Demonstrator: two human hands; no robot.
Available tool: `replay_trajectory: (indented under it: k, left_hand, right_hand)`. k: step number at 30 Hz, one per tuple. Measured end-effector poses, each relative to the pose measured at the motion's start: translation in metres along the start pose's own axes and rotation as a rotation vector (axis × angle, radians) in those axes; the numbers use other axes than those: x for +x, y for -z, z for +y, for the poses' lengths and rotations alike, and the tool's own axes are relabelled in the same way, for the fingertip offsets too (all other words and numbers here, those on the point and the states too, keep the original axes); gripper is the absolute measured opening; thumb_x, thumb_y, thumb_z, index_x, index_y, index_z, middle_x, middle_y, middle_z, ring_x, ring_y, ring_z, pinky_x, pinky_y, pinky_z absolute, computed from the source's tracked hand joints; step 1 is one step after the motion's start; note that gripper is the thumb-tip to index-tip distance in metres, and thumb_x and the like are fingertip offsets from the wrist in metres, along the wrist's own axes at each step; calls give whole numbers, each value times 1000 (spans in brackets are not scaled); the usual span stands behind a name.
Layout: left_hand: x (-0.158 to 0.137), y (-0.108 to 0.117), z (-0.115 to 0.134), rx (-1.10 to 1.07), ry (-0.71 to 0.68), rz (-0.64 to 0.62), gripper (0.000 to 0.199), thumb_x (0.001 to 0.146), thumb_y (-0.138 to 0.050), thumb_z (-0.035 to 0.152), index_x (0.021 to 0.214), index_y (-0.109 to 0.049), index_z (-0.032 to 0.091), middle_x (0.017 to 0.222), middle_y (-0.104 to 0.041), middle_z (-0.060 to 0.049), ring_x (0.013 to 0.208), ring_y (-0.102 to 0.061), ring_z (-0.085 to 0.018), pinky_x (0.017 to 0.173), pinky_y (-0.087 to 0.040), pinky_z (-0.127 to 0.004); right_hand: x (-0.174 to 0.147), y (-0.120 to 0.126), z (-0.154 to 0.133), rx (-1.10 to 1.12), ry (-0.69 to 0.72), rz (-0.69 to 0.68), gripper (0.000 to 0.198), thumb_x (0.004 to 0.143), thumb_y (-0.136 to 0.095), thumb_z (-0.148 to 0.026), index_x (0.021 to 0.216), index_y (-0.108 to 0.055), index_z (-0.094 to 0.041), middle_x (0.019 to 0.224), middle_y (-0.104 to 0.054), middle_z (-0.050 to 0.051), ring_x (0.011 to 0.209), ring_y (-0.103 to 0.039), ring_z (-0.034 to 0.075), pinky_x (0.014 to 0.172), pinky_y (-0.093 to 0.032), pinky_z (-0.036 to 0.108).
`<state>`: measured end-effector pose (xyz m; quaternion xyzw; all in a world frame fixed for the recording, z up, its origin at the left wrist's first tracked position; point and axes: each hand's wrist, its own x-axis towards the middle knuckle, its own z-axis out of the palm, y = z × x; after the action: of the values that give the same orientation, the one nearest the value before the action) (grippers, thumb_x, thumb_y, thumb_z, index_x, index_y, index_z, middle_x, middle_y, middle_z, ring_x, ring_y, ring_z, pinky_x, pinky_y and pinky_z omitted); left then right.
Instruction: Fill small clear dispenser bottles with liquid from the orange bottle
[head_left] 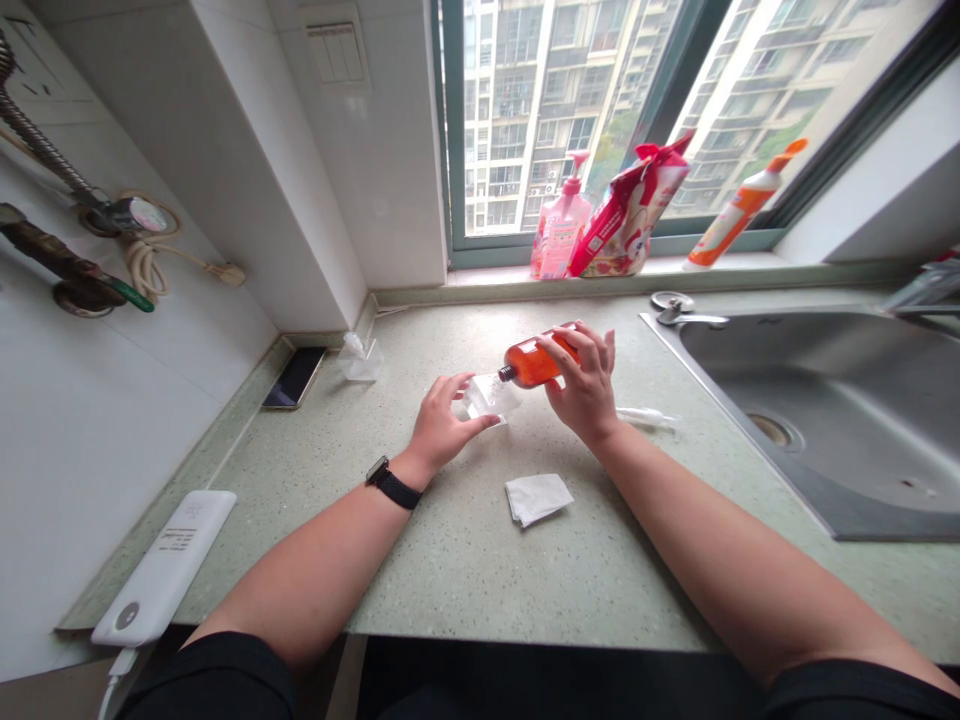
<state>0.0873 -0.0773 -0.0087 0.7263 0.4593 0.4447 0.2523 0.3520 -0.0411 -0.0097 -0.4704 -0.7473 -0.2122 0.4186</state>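
My right hand point(585, 385) is wrapped round an orange-red bottle point(529, 363), tipped nearly level with its dark neck pointing left. Under that neck stands a small clear container point(486, 398) on the counter point(442, 540). The fingers and thumb of my left hand point(444, 420) close round the container's left and near sides. Whether liquid is flowing between the two is too small to tell. A folded white tissue point(538, 498) lies on the counter, nearer to me than the container. Behind my right wrist is a slim clear-and-white object point(646, 417), perhaps a dropper.
A clear pump bottle point(360, 358) and a phone point(295, 378) are at the back left, a white power bank point(165, 567) at the left edge. To the right is a steel sink point(862, 400). On the sill stand a pink pump bottle point(561, 232), a red bag point(634, 215) and an orange-white bottle point(739, 212).
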Motion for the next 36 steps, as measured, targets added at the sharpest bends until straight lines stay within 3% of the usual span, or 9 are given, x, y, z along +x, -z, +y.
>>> replay_trajectory:
  k: [28, 36]
  left_hand:
    - [0, -1, -2, 6, -17, 9, 71, 78, -95, 50, 136, -64, 25, 128, -67, -10, 110, -74, -27, 98, -65, -48]
    - [0, 0, 1, 8, -5, 4, 70, 77, -95, 49, 135, -65, 23, 130, -67, -10, 110, -74, -27, 99, -65, -48]
  right_hand:
    - [0, -1, 0, 9, -1, -4, 95, 80, -63, -3, 161, -40, -46, 147, -56, 6, 150, -45, 38, 130, -20, 76]
    - [0, -1, 0, -2, 9, -3, 86, 83, -62, -5, 158, -45, -42, 147, -57, 7, 150, -45, 37, 130, -21, 76]
